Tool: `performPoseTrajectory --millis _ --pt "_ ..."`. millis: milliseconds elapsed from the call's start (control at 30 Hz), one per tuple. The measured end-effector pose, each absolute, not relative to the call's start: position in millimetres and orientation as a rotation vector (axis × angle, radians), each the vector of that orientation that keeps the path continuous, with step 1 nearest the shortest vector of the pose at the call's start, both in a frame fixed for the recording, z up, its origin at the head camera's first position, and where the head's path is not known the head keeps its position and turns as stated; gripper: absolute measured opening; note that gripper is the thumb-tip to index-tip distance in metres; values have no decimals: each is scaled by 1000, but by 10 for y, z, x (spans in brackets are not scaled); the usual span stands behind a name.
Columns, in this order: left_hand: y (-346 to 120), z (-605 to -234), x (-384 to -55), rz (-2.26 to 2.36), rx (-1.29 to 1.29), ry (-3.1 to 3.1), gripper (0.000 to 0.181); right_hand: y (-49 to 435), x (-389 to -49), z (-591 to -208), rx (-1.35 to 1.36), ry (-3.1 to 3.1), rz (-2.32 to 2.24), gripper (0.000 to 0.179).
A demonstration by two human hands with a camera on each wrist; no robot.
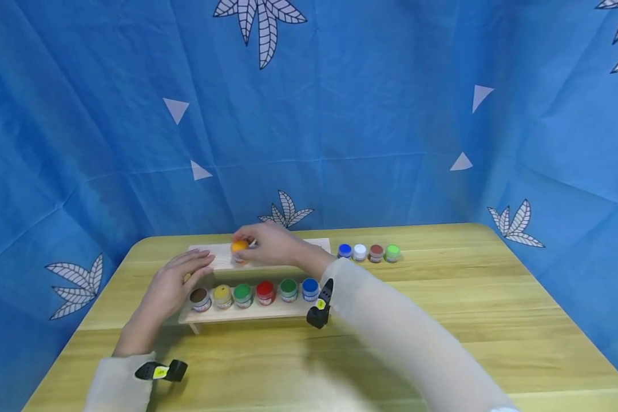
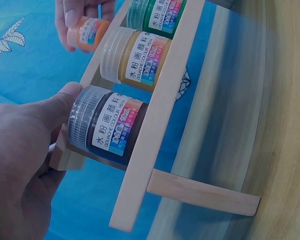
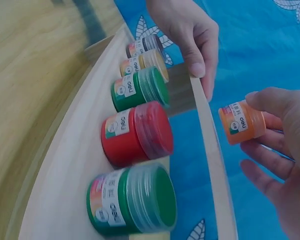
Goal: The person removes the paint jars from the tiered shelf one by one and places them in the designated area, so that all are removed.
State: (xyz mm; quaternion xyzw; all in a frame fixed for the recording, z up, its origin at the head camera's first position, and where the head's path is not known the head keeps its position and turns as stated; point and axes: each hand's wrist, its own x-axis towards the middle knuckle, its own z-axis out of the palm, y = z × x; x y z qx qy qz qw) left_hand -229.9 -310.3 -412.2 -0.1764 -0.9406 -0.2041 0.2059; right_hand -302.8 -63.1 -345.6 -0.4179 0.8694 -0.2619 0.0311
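Note:
My right hand point(image 1: 275, 245) pinches an orange paint jar point(image 3: 241, 122) by its lid end, over the upper shelf of a two-tier wooden rack point(image 1: 273, 312). Whether the jar touches that shelf I cannot tell. At the rack's left end, my left hand point(image 1: 172, 286) grips the upper shelf, thumb on top and fingers beneath. Along the lower shelf stands a row of gouache jars: a dark brown jar point(image 2: 107, 125), a yellow jar point(image 1: 222, 296), a green jar point(image 1: 243, 295), a red jar point(image 3: 137, 134), another green jar point(image 3: 132, 200) and a blue jar point(image 1: 311, 289).
Right of the rack, on the wooden table point(image 1: 443, 297), stand a small blue jar point(image 1: 344, 250), a white jar point(image 1: 359, 252), a reddish-brown jar point(image 1: 376, 253) and a light green jar point(image 1: 392, 253). A blue cloth point(image 1: 365, 114) hangs behind the table.

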Motion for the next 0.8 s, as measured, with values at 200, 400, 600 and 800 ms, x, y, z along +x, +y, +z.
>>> performPoseTrajectory --millis 200,400,600,800 --pt "-3101 -4141 -2301 -574 -489 -2615 34 -499 -3014 -3433 -1336 2691 -778 44" --pt "-3087 -4130 -2291 -582 -521 -2570 32 -338 -3006 -3407 -1346 2679 -770 43" --pt "-3076 -4120 -2287 -573 -539 -2543 32 -172 -2990 -3366 -1360 2679 -774 38" --pt "-3080 -4131 -2288 -583 -528 -2556 32 3 -2991 -3367 -1400 2692 -763 34"
